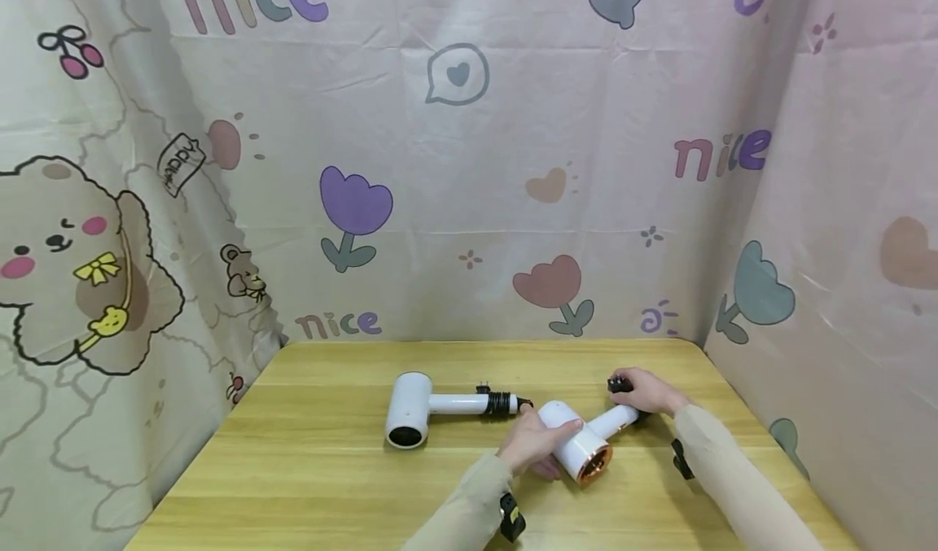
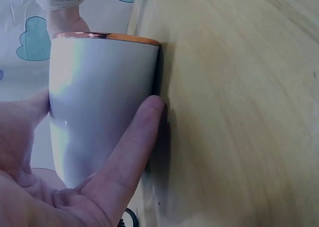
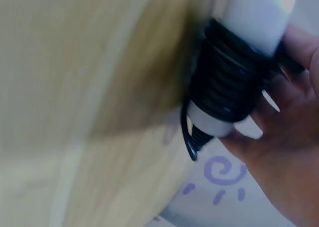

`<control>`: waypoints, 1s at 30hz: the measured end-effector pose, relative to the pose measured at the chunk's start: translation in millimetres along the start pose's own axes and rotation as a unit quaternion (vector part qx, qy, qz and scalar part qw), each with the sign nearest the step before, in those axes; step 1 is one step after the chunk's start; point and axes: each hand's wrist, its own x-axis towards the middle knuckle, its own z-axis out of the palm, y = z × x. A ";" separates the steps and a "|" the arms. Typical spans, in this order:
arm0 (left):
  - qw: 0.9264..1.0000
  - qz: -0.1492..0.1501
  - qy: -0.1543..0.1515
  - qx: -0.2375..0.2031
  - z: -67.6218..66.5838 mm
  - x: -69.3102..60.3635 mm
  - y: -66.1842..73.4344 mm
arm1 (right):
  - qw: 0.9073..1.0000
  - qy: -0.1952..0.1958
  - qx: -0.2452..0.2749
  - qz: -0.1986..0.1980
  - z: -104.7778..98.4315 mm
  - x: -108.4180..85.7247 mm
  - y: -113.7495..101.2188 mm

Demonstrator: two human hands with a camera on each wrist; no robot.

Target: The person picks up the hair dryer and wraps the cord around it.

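A white hair dryer with a copper-coloured rim [image 1: 579,445] lies tilted on the table, between my two hands. Its barrel [image 2: 99,102] is held by my left hand [image 1: 533,439], thumb on one side and fingers on the other. At the far end of the handle, my right hand [image 1: 650,391] grips the part wrapped in coiled black cord [image 3: 227,72]; the cord hides some of the fingers. The black plug [image 1: 619,384] shows beside that hand. A second white hair dryer [image 1: 410,408] lies to the left, its handle end close to my left fingers.
The light wooden table [image 1: 293,470] carries both hair dryers. Black cord [image 1: 498,404] is wound round the second dryer's handle. A printed curtain [image 1: 469,168] stands behind the table and along both sides.
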 end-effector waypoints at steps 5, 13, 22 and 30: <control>1.000 0.004 0.011 0.002 -0.5 3.3 -0.5 | 0.998 0.032 -0.031 0.055 9.6 7.2 -6.0; 1.000 0.005 0.008 -0.018 0.7 0.4 -0.5 | 0.991 0.003 -0.031 0.132 15.7 16.1 -17.3; 1.000 0.006 -0.008 -0.011 0.5 -1.6 -0.6 | 0.986 0.000 -0.024 0.165 22.4 14.9 -14.9; 0.992 0.077 -0.032 0.092 -20.1 1.2 -0.8 | 0.984 0.029 -0.100 0.143 23.0 10.5 -28.0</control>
